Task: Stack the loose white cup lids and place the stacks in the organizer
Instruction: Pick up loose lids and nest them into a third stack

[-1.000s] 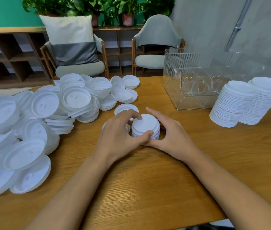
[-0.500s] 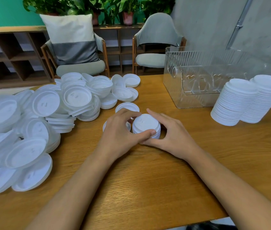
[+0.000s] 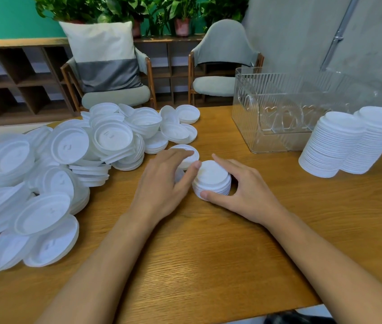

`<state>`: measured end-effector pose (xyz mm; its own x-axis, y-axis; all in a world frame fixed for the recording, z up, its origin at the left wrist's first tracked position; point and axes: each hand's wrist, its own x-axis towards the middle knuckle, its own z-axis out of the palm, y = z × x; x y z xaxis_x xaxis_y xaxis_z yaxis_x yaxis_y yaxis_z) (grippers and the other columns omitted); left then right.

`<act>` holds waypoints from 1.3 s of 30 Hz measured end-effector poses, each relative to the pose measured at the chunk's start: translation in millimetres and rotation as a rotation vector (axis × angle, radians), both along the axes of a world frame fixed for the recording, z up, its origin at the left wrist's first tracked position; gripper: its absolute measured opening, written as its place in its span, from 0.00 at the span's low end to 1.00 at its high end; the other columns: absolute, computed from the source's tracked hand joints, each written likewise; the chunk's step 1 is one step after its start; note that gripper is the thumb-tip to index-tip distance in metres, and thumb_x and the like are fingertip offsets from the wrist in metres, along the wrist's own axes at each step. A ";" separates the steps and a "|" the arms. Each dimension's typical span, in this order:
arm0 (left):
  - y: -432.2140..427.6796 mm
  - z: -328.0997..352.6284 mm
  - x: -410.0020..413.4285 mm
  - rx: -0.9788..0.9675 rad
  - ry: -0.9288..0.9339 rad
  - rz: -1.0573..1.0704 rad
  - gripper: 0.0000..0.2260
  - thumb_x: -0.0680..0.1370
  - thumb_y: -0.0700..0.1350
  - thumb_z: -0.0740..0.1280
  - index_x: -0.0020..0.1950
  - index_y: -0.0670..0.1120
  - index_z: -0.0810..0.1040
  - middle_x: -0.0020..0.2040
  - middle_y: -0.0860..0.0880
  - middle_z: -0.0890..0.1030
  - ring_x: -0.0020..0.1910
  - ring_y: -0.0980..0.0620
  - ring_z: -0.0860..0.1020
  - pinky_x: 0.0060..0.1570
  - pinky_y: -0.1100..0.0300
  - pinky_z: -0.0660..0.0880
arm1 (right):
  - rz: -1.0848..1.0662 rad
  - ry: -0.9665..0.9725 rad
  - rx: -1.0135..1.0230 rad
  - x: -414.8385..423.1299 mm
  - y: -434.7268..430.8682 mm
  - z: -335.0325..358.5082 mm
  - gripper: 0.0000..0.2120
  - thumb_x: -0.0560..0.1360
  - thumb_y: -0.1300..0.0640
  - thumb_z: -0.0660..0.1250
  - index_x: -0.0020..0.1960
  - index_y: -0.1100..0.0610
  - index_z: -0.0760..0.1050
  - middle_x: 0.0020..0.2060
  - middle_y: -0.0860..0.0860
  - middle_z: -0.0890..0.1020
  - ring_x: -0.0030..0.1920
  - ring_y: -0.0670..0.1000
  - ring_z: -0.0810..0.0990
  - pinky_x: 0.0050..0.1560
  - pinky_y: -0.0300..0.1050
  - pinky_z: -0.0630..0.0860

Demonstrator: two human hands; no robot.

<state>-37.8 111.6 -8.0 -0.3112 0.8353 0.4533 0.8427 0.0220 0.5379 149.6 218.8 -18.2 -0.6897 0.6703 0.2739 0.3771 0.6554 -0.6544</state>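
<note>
My right hand (image 3: 243, 195) curls thumb and fingers round a short stack of white lids (image 3: 212, 181) on the wooden table (image 3: 208, 265). My left hand (image 3: 162, 183) lies spread, its thumb against the stack and its fingers over a loose lid (image 3: 189, 149). The plastic looks light, thin and probably slippery, so it is best gripped low around the sides.

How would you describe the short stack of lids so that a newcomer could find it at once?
On the wooden table, look between the loose pile of lids at left and the clear organizer at right. The short stack stands there in the grip of the right hand; unlike the two tall stacks by the organizer, it is much lower.
</note>
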 end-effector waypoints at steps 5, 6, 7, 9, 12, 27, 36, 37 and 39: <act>4.6 -3.8 -7.5 -0.202 0.134 0.047 0.17 0.81 0.54 0.68 0.68 0.50 0.82 0.61 0.51 0.84 0.63 0.48 0.79 0.60 0.55 0.72 | -0.033 -0.004 -0.002 1.2 3.4 -1.1 0.44 0.70 0.40 0.79 0.81 0.49 0.66 0.67 0.39 0.75 0.62 0.30 0.66 0.58 0.16 0.57; 4.5 -3.4 -7.0 -0.208 0.137 0.052 0.16 0.80 0.53 0.69 0.66 0.49 0.83 0.60 0.52 0.85 0.62 0.49 0.79 0.58 0.56 0.71 | -0.034 -0.006 -0.001 1.2 3.7 -0.9 0.44 0.70 0.40 0.79 0.81 0.49 0.66 0.68 0.40 0.75 0.62 0.31 0.66 0.58 0.17 0.57; 4.2 -2.8 -7.0 -0.197 0.138 0.059 0.14 0.79 0.51 0.70 0.63 0.49 0.84 0.58 0.52 0.85 0.61 0.49 0.79 0.59 0.56 0.71 | -0.034 -0.007 0.001 1.3 3.8 -0.7 0.44 0.70 0.40 0.79 0.81 0.49 0.67 0.68 0.40 0.75 0.62 0.31 0.66 0.59 0.17 0.58; 3.3 -1.3 -7.4 -0.184 0.155 0.084 0.11 0.77 0.48 0.71 0.57 0.49 0.84 0.54 0.53 0.85 0.58 0.50 0.80 0.67 0.53 0.68 | -0.032 -0.008 0.003 2.1 3.6 0.0 0.44 0.70 0.40 0.79 0.81 0.49 0.67 0.68 0.41 0.75 0.62 0.31 0.66 0.59 0.17 0.57; 3.4 -0.5 -8.8 -0.213 0.222 0.125 0.08 0.75 0.47 0.71 0.53 0.52 0.83 0.51 0.56 0.85 0.56 0.52 0.81 0.77 0.46 0.58 | -0.030 -0.024 0.002 3.0 3.4 1.3 0.44 0.71 0.40 0.79 0.81 0.49 0.66 0.66 0.39 0.74 0.60 0.29 0.63 0.57 0.16 0.56; 1.2 1.5 -10.4 0.026 0.193 0.079 0.04 0.78 0.45 0.74 0.52 0.51 0.86 0.45 0.55 0.87 0.47 0.51 0.84 0.72 0.42 0.67 | -0.043 -0.019 -0.016 7.3 3.7 0.5 0.43 0.71 0.43 0.79 0.81 0.45 0.65 0.65 0.39 0.74 0.65 0.37 0.69 0.60 0.25 0.62; 1.9 4.8 -5.1 0.126 -0.158 -0.001 0.08 0.77 0.39 0.75 0.54 0.48 0.82 0.46 0.57 0.85 0.48 0.60 0.83 0.51 0.61 0.80 | -0.040 -0.014 -0.024 7.1 5.6 -1.2 0.43 0.70 0.40 0.79 0.81 0.42 0.64 0.65 0.38 0.74 0.67 0.42 0.71 0.66 0.43 0.67; 1.2 8.1 -2.4 0.162 -0.248 0.000 0.11 0.76 0.38 0.75 0.56 0.48 0.81 0.46 0.57 0.85 0.47 0.60 0.83 0.50 0.64 0.80 | -0.037 -0.008 -0.027 7.0 5.7 -1.3 0.44 0.70 0.41 0.79 0.81 0.42 0.64 0.66 0.38 0.74 0.67 0.42 0.70 0.66 0.42 0.66; -1.3 15.1 2.2 0.200 -0.433 -0.018 0.20 0.76 0.35 0.75 0.64 0.51 0.78 0.47 0.54 0.84 0.46 0.58 0.84 0.47 0.66 0.80 | -0.029 0.004 -0.033 6.9 6.4 -1.6 0.44 0.70 0.42 0.80 0.81 0.42 0.63 0.67 0.39 0.74 0.68 0.41 0.70 0.66 0.40 0.66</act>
<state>-35.5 110.3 7.1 -0.4929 0.7521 0.4375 0.5397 -0.1301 0.8317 156.5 225.2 -19.9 -0.6688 0.6987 0.2539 0.3927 0.6221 -0.6773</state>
